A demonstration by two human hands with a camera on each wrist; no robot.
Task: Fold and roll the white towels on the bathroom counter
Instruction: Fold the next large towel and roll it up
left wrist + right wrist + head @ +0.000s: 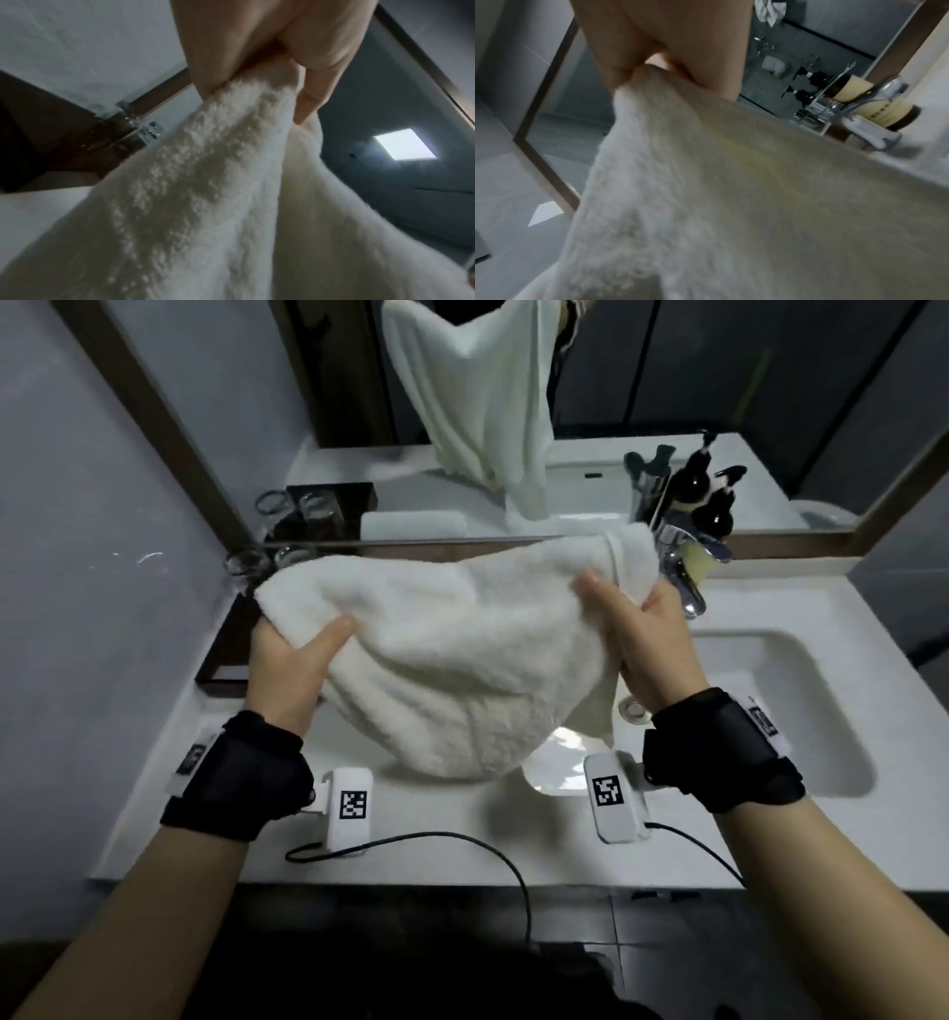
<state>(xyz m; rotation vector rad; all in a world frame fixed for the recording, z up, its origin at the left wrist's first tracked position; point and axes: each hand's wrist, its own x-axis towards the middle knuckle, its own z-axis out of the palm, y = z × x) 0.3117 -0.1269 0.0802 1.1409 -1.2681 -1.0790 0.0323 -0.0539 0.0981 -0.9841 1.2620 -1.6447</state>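
Centre frame: left hand [287, 662] and right hand [644, 649] each pinching a top corner of white towel [452, 660], hanging above counter front edge [411, 878]. Right: sink basin [801, 690]. Beyond: faucet [683, 577], bottle (label unreadable) [870, 99].
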